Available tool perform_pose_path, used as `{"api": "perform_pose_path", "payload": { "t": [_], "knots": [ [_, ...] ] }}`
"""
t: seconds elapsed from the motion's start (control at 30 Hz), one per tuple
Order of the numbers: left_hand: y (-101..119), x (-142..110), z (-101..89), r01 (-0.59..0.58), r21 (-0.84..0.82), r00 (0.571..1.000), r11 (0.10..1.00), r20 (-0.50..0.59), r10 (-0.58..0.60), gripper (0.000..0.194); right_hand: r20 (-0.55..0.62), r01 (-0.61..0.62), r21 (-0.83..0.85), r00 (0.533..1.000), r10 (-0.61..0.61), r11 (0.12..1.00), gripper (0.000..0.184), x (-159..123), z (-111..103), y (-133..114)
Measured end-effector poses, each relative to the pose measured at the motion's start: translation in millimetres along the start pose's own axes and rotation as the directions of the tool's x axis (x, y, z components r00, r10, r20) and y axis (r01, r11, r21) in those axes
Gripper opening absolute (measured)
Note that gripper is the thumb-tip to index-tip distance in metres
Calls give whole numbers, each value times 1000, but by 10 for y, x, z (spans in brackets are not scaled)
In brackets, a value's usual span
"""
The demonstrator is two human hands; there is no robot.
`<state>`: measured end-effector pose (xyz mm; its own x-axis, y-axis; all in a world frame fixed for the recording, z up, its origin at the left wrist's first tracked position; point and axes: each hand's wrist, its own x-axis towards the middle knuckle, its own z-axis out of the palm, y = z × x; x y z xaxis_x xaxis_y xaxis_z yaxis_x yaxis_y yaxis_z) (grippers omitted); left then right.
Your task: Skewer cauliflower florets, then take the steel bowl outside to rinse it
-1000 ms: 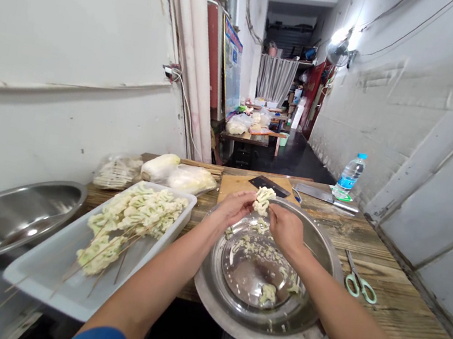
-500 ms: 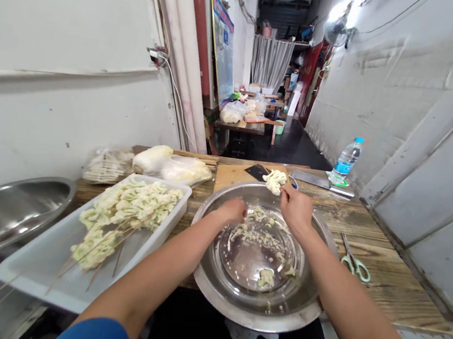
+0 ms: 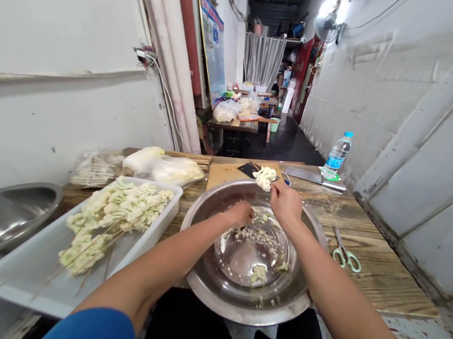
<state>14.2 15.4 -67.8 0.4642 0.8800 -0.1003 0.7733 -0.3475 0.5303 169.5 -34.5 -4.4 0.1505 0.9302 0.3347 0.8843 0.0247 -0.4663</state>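
Cream-white cauliflower floret (image 3: 264, 177) in the right hand (image 3: 286, 202), pinched at its stem end between thumb and fingers. Position: over the far rim of the steel basin (image 3: 240, 313), head pointing left, stem end right; long axis roughly crosswise to the person.

Key relation (judged): floret to left hand. From the left hand (image 3: 240, 214) it lies farther forward and slightly right, apparently higher, with a clear gap between. Right hand nearer, being in contact.

Left hand: reaches into the basin's far-left part, fingers curled downward beside the loose cauliflower bits (image 3: 258, 236). Whether it grips a piece: cannot tell, fingertips hidden.

Elsewhere: one larger loose piece (image 3: 258, 273) on the basin floor, nearer the person than either hand. Skewered cauliflower (image 3: 128, 205) in the white tray (image 3: 26, 274), left of the basin, well apart from both hands. Scissors (image 3: 345, 255) right of the basin, untouched.
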Motion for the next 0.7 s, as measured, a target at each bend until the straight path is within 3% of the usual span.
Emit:
{"api": "perform_pose_path", "payload": {
  "t": [0.2, 0.27, 0.47, 0.7],
  "knots": [
    [-59, 65, -211, 47, 138, 998, 989, 25, -51, 18, 5, -10, 35, 1000, 10, 999, 32, -10, -25, 10],
    [-79, 63, -232, 63, 185, 994, 981, 80, -79, 16, 12, -13, 40, 1000, 13, 999, 32, -14, -46, 5],
    [-77, -26, -212, -2, 243, 961, 970, 268, -65, 28, 37, -9, 58, 999, 7, 998, 32, -28, -79, -21],
    [57, -75, -64, -72, 201, 954, 977, 300, 9, 20, 36, 0, 53, 999, -2, 999, 31, -31, -47, -15]
  ]
}}
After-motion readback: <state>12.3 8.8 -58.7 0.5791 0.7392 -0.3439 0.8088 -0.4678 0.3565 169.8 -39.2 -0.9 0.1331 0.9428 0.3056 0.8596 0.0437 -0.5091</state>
